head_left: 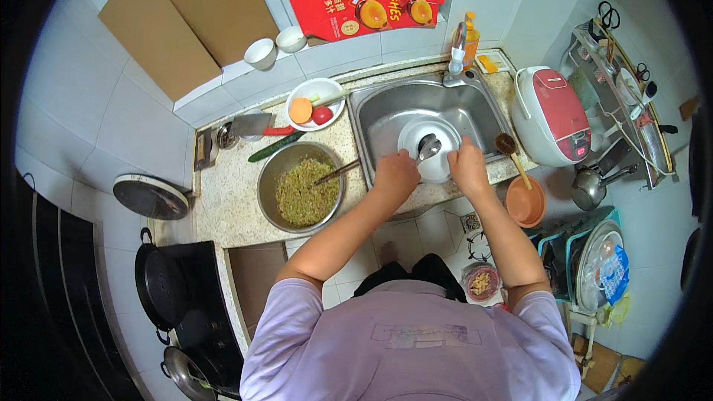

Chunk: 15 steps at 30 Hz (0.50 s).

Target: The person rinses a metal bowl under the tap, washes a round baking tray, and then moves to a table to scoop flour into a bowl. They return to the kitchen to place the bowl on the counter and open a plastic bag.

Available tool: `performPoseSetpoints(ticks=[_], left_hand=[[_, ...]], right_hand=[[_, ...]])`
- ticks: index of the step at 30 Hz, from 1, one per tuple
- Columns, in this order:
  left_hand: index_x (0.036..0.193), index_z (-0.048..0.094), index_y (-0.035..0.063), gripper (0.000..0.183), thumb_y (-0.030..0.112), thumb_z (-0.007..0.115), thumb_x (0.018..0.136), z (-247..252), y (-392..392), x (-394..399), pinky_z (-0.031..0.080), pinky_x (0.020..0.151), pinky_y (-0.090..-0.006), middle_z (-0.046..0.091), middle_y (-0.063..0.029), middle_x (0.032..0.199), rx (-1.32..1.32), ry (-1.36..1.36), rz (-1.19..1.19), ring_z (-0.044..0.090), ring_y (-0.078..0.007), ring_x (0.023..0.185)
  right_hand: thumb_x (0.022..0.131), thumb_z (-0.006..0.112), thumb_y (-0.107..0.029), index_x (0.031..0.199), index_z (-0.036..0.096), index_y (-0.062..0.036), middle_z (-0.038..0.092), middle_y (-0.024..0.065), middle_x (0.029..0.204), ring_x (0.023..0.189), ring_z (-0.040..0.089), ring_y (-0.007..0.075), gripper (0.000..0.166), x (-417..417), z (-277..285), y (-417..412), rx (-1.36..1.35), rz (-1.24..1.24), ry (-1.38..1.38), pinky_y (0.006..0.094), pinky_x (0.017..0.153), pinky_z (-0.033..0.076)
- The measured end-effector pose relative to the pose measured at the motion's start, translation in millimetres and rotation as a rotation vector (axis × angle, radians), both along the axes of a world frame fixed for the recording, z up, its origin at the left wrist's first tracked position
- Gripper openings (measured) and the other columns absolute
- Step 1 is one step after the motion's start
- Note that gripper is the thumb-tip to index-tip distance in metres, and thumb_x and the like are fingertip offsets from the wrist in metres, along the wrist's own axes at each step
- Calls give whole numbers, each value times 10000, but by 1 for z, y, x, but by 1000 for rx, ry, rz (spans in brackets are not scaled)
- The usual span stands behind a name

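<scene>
Both of my hands are over the front part of the stainless steel sink (379,117). My left hand (396,174) is closed around the handle end of a metal spoon (429,148), whose bowl lies over a white plate or lid (413,136) with a dark centre. My right hand (467,162) is at the right rim of this white piece, its fingers curled on the edge. Left of the sink stands a steel bowl (267,206) of green chopped filling (307,192), with chopsticks (340,171) leaning in it.
Behind the bowl are a cucumber (276,146), a cleaver (252,124) and a white plate (315,87) with a tomato (322,115). A rice cooker (551,114) stands right of the sink. A brush (506,145) rests across an orange-brown bowl (525,209). A black wok (160,284) sits at left.
</scene>
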<state>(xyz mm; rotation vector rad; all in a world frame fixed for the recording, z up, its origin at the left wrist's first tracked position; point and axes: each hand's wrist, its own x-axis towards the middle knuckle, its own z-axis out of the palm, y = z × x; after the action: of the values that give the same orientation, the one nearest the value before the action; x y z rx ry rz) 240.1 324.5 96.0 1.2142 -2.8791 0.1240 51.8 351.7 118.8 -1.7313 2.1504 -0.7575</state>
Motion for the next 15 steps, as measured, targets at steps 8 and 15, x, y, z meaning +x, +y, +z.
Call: performPoseSetpoints(ticks=[8,15], left_hand=[[881,618,-16,314,264,481,922,67,-28,19,505,690,-412,633,-173,746,635,483,398,654,-278,774],[766,572,-14,352,293,497,922,23,-51,11,431,544,-370,523,-60,581,914,780,621,507,-170,530]], right_hand=[[792,590,-39,1266,485,4,608,240,1129,900,630,409,488,-43,36,-111,-527,190,192,457,771,530],[708,646,36,1274,493,12,622,184,1153,991,640,336,587,-66,74,-172,-943,474,272,387,823,545]])
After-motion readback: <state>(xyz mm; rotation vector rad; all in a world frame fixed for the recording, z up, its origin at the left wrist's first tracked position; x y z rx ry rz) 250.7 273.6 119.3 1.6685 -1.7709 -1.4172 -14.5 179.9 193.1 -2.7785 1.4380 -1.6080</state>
